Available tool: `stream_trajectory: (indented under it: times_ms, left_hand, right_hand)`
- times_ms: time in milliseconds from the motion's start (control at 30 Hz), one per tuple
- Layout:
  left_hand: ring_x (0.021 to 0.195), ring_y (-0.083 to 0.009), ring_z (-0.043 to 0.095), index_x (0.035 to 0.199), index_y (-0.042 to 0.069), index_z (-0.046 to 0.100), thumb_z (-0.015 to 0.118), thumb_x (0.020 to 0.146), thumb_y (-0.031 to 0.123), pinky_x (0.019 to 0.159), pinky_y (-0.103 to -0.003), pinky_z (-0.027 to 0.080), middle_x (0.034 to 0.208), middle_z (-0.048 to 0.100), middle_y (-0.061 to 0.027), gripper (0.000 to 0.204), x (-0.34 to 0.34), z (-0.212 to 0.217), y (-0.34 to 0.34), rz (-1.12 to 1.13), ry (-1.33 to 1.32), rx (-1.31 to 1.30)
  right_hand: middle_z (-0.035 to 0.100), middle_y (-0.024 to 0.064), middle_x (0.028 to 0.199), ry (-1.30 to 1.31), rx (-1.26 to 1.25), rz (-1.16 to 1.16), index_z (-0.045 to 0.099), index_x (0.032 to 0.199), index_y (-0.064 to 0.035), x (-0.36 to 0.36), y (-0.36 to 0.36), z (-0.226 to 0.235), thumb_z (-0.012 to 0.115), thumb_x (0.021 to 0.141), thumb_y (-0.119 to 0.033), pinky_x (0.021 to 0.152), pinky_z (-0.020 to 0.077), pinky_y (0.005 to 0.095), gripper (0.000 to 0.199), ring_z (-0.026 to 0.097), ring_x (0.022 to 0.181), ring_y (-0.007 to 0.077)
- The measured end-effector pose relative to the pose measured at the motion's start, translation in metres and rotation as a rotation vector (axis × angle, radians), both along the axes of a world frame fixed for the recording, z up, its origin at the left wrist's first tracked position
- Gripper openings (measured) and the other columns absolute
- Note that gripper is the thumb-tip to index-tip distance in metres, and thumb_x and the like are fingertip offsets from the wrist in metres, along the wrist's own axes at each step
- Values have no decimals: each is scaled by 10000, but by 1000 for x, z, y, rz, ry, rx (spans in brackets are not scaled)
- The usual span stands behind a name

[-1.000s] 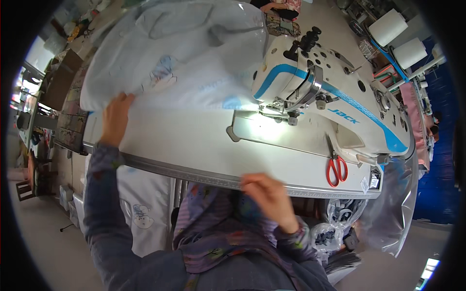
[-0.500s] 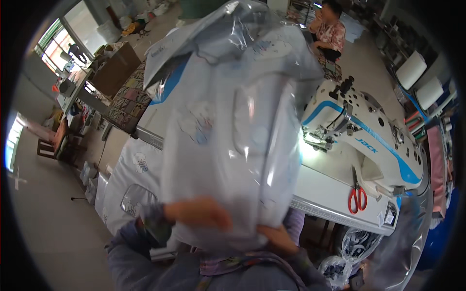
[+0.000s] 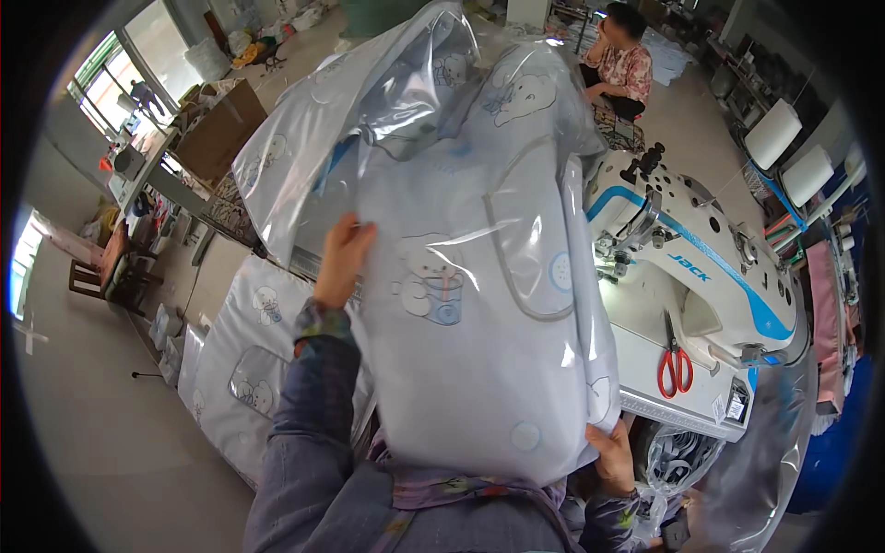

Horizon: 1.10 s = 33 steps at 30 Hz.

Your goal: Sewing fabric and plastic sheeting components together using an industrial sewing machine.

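There's the glossy printed cover (image 3: 438,369) right before you, its long axis running away over the sewing table (image 3: 636,361). Your right hand (image 3: 612,453) pinches the near right corner; your left hand (image 3: 345,260) meets the left edge farther out, pinch unclear. The sewing machine (image 3: 687,235) stands just right.

A brown cardboard box (image 3: 221,134) stands at the upper left near a bright doorway (image 3: 171,46), with a small dark figure (image 3: 145,97) beside the opening and a wooden chair (image 3: 111,272) nearer on the floor (image 3: 101,405). Across the room a person in a red-and-white patterned top (image 3: 627,69) sits with one hand raised to the head. At the right, two white thread cones (image 3: 772,135) stand above pink cloth (image 3: 823,300), near a blue surface (image 3: 834,452).
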<state>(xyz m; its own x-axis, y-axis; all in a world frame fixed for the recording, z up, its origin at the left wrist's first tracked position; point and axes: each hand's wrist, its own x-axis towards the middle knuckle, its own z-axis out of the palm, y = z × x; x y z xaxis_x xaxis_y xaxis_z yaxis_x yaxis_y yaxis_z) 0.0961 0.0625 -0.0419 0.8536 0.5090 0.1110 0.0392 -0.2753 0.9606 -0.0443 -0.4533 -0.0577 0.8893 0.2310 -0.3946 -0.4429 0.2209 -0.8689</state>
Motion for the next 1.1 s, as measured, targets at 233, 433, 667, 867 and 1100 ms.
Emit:
stream_trajectory:
  times_ms: [233,433,667,867,1100]
  left_hand:
    - [1225,-210,568,1363,3,605,650,1001,241,1071,-322,431,1327,617,-142,436,-114,10,134,488,-180,51]
    - [1144,-398,632,1446,40,475,579,1028,210,984,-448,508,1325,608,-204,463,-161,55,131,734,536,1318]
    - [1183,-343,616,1272,59,657,664,899,35,1030,-435,479,1299,634,-148,374,-37,142,-141,-857,-96,778]
    - [1217,-277,594,1196,70,614,657,939,182,1118,-504,399,1231,621,-100,284,66,28,-217,-1098,-175,1132]
    - [1353,-297,486,1326,72,561,664,947,342,1163,-561,319,1376,555,-124,476,60,0,-232,-845,-302,1062]
  right_hand:
    - [571,62,1427,-160,-135,380,498,1472,35,2,78,8,667,967,-60,1109,361,293,542,491,1317,172]
    - [469,85,1518,-281,74,400,328,1572,3,29,130,1,693,962,-70,1169,288,310,714,370,1419,187]
    - [519,153,1469,-225,-28,357,456,1493,-11,27,151,-7,672,955,-64,1137,353,345,582,440,1366,207]
    - [663,166,1297,-392,50,461,543,1378,17,-11,147,-27,645,953,-64,1023,466,351,445,594,1195,213]
    - [563,91,1447,6,188,547,452,1499,-5,-31,87,-15,687,989,-84,1118,384,325,567,489,1338,180]
